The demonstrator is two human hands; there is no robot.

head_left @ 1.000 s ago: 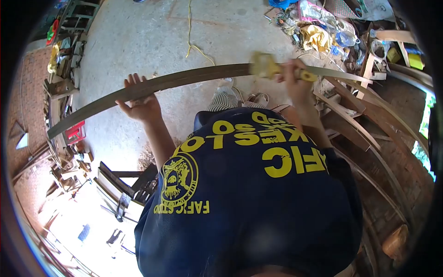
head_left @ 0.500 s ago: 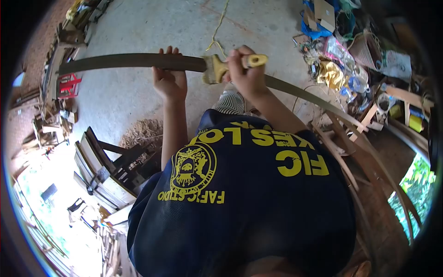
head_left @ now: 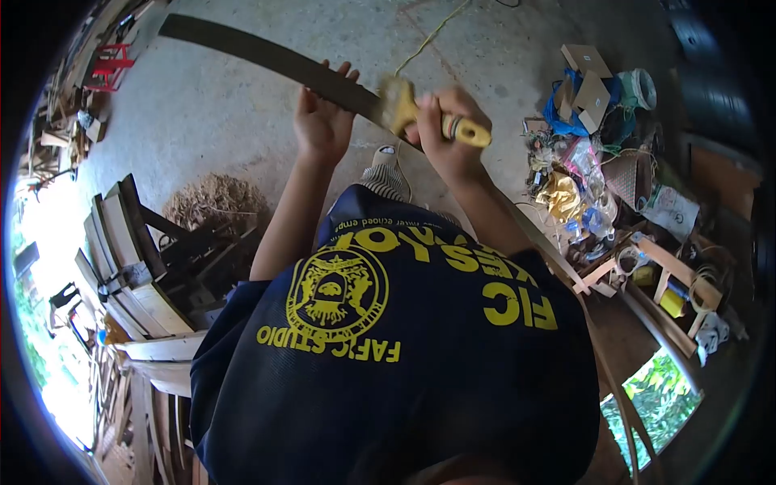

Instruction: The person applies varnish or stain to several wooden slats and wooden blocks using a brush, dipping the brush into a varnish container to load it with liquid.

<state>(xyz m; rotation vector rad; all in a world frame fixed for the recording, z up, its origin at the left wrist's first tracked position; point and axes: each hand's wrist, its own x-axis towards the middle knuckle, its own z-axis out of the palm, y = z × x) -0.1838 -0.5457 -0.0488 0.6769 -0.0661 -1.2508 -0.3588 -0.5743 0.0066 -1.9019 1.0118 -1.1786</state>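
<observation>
My left hand [head_left: 323, 125] is under a long, thin, dark-faced wooden strip [head_left: 259, 56], which lies across the palm with the fingertips showing past its far edge. The strip slants from the upper left down to the right, passing behind my right hand. My right hand [head_left: 451, 133] is wrapped round the yellow handle of a paintbrush [head_left: 469, 132]. The broad, pale brush head lies across the strip, just right of my left hand. My right forearm hides part of the strip.
A pile of shavings [head_left: 214, 202] and stacked dark boards [head_left: 129, 242] are at the left. A red plastic stool [head_left: 109, 66] stands at the upper left. Bags, cardboard [head_left: 594, 97] and scrap wood crowd the right. A yellow cord [head_left: 432, 40] lies on the concrete floor [head_left: 323, 28].
The strip has tilted, its left end swinging up and to the right. Both hands have shifted right, and the brush has moved right with my right hand. The view has turned.
</observation>
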